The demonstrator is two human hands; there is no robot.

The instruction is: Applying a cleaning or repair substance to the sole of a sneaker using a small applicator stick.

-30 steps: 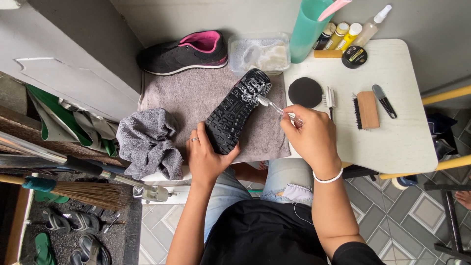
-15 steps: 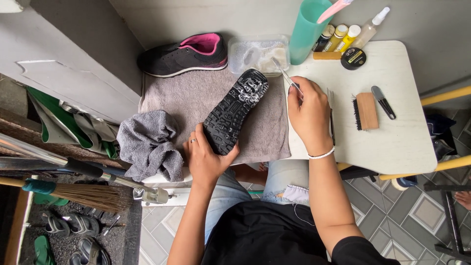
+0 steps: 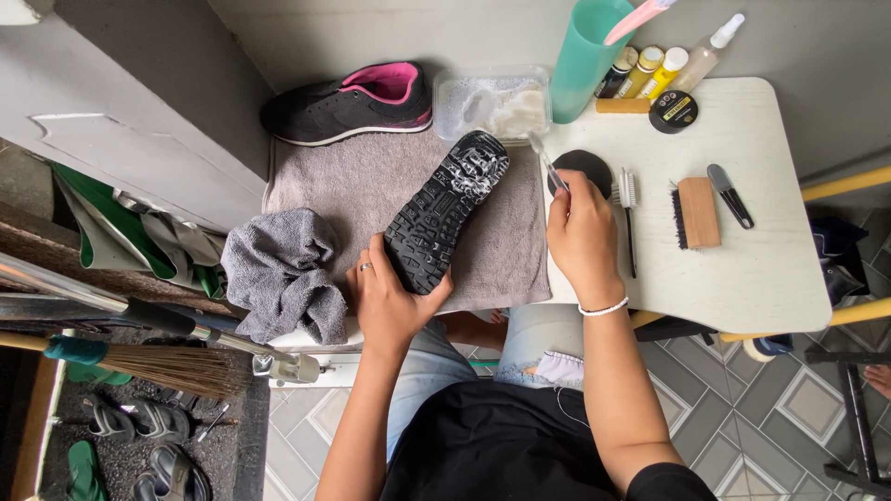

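My left hand grips the heel end of a black shoe turned sole up over a grey towel. White foam sits on the toe part of the sole. My right hand holds a small clear-handled brush, lifted off the sole and pointing toward a clear tub of soapy water. A second black shoe with a pink lining lies at the back of the towel.
A crumpled grey cloth lies at the towel's left. The white table holds a wooden brush, a thin brush, a black round lid, a tin, bottles and a teal cup. A broom lies lower left.
My right hand has lifted the small brush off the sole and moved it right and back, toward the tub. The left hand still holds the shoe in the same place.
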